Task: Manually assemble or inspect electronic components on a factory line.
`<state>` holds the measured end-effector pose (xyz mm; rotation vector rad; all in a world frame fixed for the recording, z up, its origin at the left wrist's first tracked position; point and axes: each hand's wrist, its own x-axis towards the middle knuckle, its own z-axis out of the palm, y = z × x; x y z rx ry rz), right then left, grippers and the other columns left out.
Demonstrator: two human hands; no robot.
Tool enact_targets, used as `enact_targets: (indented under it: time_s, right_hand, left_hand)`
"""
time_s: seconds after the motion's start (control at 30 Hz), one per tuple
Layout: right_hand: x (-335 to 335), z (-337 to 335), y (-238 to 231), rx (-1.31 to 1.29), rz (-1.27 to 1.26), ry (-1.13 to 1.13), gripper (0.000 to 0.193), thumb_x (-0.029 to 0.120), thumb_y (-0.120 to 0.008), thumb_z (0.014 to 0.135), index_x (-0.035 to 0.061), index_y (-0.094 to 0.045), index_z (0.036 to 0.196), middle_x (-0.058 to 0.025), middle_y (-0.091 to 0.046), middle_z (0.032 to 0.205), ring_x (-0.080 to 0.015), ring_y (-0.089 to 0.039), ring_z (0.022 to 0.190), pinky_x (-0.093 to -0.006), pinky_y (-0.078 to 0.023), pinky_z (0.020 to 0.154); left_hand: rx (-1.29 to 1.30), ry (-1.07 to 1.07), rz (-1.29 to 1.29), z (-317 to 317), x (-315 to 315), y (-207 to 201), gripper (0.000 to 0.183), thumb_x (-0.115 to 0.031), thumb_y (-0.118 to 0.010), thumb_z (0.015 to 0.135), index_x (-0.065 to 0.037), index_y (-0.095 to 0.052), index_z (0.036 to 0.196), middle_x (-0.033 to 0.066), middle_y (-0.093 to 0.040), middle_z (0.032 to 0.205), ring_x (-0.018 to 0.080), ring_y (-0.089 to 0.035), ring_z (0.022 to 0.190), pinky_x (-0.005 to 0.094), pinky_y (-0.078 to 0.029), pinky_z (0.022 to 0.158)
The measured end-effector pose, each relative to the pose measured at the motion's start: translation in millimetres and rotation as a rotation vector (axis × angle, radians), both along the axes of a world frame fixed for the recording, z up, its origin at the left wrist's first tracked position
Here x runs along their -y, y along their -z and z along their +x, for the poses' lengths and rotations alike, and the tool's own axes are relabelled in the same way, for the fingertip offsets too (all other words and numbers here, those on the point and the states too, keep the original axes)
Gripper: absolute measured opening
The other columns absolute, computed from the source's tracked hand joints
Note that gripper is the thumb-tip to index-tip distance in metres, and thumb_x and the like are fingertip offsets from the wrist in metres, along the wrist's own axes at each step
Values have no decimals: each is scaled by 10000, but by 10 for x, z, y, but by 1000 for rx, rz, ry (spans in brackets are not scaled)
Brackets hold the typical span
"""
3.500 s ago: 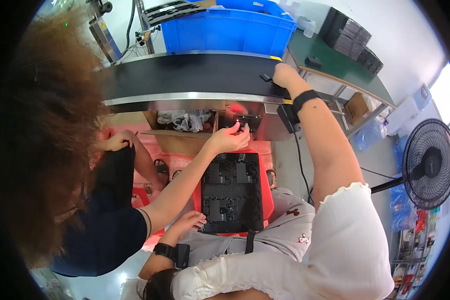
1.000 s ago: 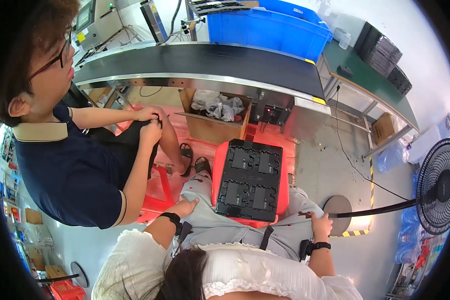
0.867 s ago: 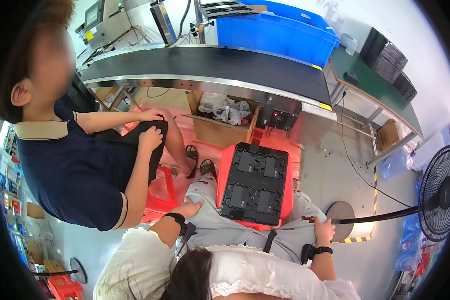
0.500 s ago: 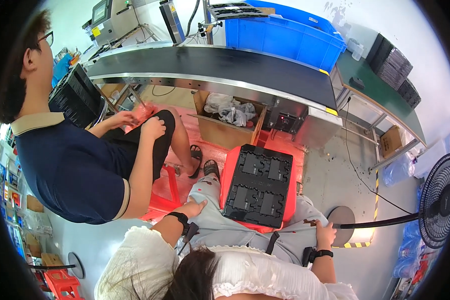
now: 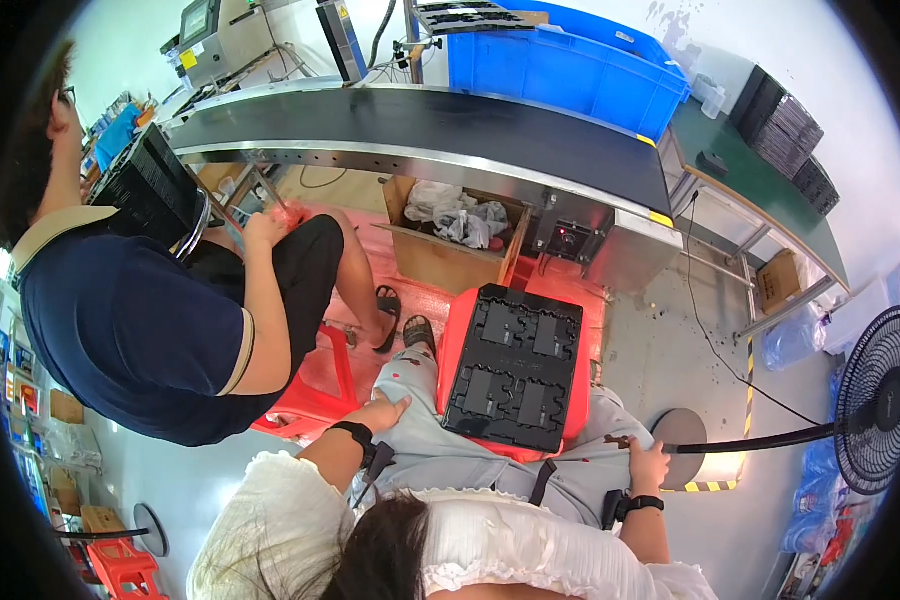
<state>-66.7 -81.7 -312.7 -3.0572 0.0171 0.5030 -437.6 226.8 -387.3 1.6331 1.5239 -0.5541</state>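
Since half a second ago, the co-worker (image 5: 140,320) on the left has turned further toward the stack of black trays (image 5: 148,190), and that person's near hand (image 5: 263,231) has come off the knee. I note my two hands unmoved. My left hand (image 5: 378,412) rests on the left thigh of the grey trousers (image 5: 407,378), released, with no object visible in it. My right hand (image 5: 649,463) lies on the right thigh, likewise relaxed and grasping nothing that I can see. Between the knees, the black compartment tray (image 5: 515,368) sits on a red plastic stool (image 5: 454,327), clear of both hands; four dark rectangular pieces (image 5: 490,390) lie in its recesses. Beyond it stands an open cardboard box (image 5: 440,257), below the conveyor belt (image 5: 420,118).
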Motion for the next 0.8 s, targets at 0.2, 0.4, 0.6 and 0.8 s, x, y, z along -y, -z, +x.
enact_targets:
  time_s: [0.2, 0.4, 0.6, 0.8]
  right_hand:
    - [-23, 4, -14, -2, -5, 3, 747, 564, -583, 674, 97, -414, 1233, -229, -429, 1177, -394, -464, 1072, -464, -426, 841]
    - [-43, -2, -28, -16, -25, -8, 764, 578, -561, 684, 96, -396, 1253, -231, -427, 1177, -397, -466, 1066, -464, -427, 844]
    - [-18, 0, -31, -19, -22, -2, 762, 573, -563, 683, 98, -391, 1253, -232, -427, 1172, -403, -459, 1068, -467, -419, 852]
    - [-22, -23, -55, -5, -1, -1, 743, 561, -572, 683, 93, -409, 1237, -237, -428, 1172, -407, -455, 1070, -472, -415, 856]
  left_hand:
    - [-11, 16, 28, -13, -13, 40, 1026, -659, -363, 775, 140, -4, 1309, 355, -302, 1277, 417, -357, 1192, 376, -290, 997]
    - [-43, -12, 27, 7, -22, -6, 1008, -655, -368, 774, 115, -20, 1323, 337, -310, 1285, 403, -367, 1191, 380, -303, 991]
    - [-3, 5, 48, -12, -2, -7, 996, -644, -369, 781, 116, -22, 1323, 338, -312, 1282, 405, -365, 1191, 382, -307, 988]
    - [-12, 9, 26, -5, -1, -24, 1000, -648, -359, 782, 128, -25, 1317, 346, -316, 1274, 407, -361, 1194, 377, -302, 991]
